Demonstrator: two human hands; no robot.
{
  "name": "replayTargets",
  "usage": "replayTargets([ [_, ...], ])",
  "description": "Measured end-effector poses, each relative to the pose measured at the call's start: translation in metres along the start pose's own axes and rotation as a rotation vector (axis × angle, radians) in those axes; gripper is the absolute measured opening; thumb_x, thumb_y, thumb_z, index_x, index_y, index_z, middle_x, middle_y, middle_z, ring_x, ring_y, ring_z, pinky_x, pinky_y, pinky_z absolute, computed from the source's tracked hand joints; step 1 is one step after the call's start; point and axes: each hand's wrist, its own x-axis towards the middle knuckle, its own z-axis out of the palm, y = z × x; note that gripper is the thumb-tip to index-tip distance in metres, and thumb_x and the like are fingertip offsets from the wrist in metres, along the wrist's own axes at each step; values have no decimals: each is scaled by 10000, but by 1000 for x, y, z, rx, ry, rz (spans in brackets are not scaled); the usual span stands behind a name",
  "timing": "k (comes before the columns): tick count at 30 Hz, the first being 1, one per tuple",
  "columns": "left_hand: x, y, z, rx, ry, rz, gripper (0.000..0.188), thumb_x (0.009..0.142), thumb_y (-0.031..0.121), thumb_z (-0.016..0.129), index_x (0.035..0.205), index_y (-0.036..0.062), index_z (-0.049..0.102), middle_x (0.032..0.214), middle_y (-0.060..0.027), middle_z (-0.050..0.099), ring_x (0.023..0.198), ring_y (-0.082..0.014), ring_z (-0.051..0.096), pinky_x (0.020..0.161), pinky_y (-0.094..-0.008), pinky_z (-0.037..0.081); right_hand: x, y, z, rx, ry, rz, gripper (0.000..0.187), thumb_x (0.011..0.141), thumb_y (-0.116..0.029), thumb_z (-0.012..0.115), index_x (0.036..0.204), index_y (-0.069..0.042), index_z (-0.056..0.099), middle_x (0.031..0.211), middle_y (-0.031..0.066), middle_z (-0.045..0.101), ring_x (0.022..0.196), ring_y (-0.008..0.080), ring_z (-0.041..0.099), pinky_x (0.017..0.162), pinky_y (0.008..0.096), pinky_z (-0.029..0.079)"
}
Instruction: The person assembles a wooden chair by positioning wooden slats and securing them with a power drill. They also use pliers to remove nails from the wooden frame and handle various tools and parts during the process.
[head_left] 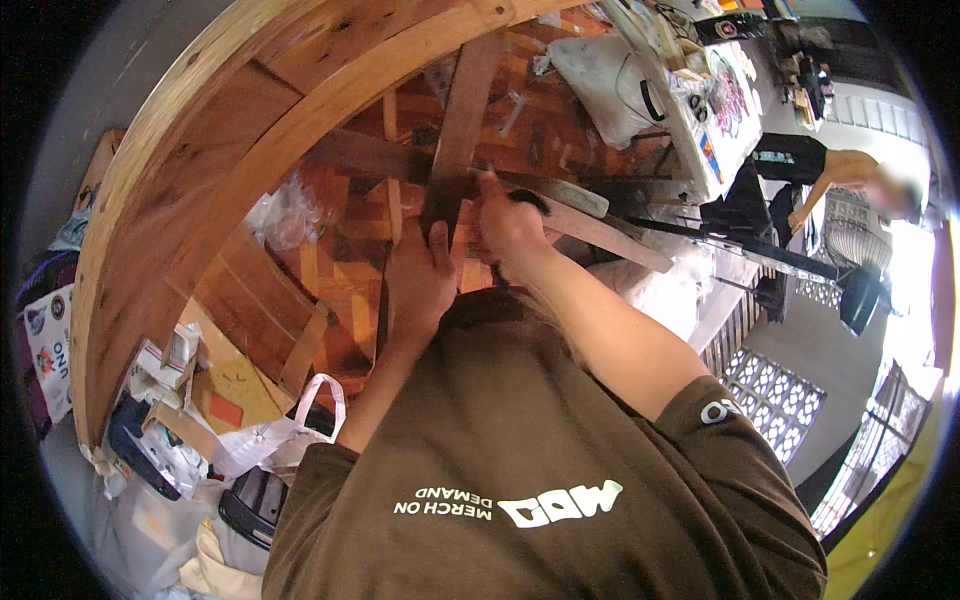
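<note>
My left hand (pixel 418 278) is closed around the lower end of a dark wooden slat (pixel 468 110), its thumb along the side. Close beside it, my right hand (pixel 510 228) is curled shut at the slat's edge, its thumb pointing up. A black curved piece (pixel 530 201) shows at the right hand's knuckles; what the fingers hold is hidden. Behind the hands, another wooden slat (pixel 365 155) crosses the first one. A lighter board (pixel 610 232) runs off to the right, near a grey-green bar (pixel 572 195).
A large curved wooden frame (pixel 230 120) arches over the left and top. Bags and boxes (pixel 185 440) crowd the lower left. At upper right stands a cluttered white table (pixel 700 150) with a white sack (pixel 600 85) beside it. Another person (pixel 840 170) and a fan (pixel 860 270) are farther right.
</note>
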Motion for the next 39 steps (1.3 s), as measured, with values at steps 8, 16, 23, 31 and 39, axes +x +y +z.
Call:
replayTargets([
  [8,-7,-3,-1,92,1,25,378,1019,333,440,1153,-16,497,889,-307,647,828,-508,627,694,-587,472,37,63,9,-162,278,-1074,253,1009,-221,478,1091,-46,640,912,186,672,900,391,639,801,461,505],
  [16,-4,23,-8,97,35,94,409,1028,356,410,1143,-29,486,911,-316,646,835,-521,618,716,-587,473,41,41,41,757,128,7,410,1028,-403,443,1081,-34,616,909,125,677,865,298,644,724,428,496],
  [23,-5,21,-2,204,6,4,432,1036,388,395,1097,-24,508,879,-313,633,835,-523,612,698,-588,469,81,68,17,-117,82,-489,463,1010,-429,469,1239,-38,565,1172,197,634,1131,384,568,935,415,453],
  [31,-7,12,-9,10,-70,-12,412,975,272,527,1238,-43,497,1147,-281,580,1069,-475,549,863,-495,455,15,9,42,971,102,168,526,998,-474,497,758,-5,517,680,86,509,509,215,466,427,372,349],
  [39,-3,-4,4,103,-3,20,414,1023,337,442,1199,-32,506,985,-322,629,938,-523,602,777,-578,467,76,57,0,-476,121,-688,360,999,-355,504,1105,-35,632,949,168,679,821,292,661,686,409,522],
])
